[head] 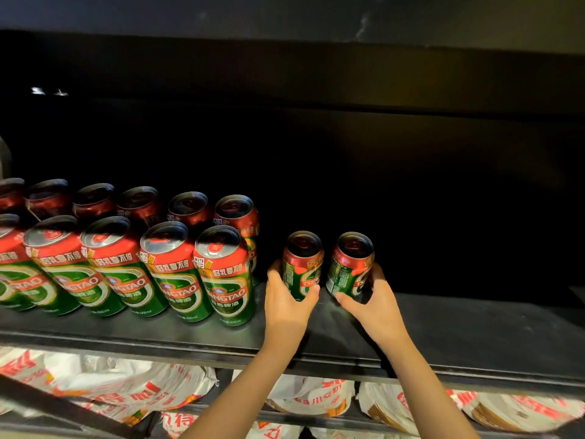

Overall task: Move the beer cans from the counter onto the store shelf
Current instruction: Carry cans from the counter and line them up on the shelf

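Now both hands reach onto the dark shelf (443, 324), each holding one beer can upright. The left hand (286, 301) wraps the left can (302, 264), thumb on its right side and fingers curled round the left, so that grip is clamped on the can low on its body. The right hand (373, 299) holds the right can (349, 264) the same way, thumb across the front near the base and fingers round the far right side; this grip too is clamped on its can. The two cans stand just beside each other, apart by a narrow gap, with their bases at or just above the shelf surface; whether they rest on it cannot be told.

To the left, more cans stand on the same shelf in two rows: a front row (126, 267) of green-and-red cans with white lettering, close together, and a back row (142, 204) behind them in shadow. The nearest front-row can (224, 274) stands near the left hand without touching it. The shelf to the right of the held cans is dark. Below the shelf edge lie white packages (126, 388) with red print, stacked on a lower level.
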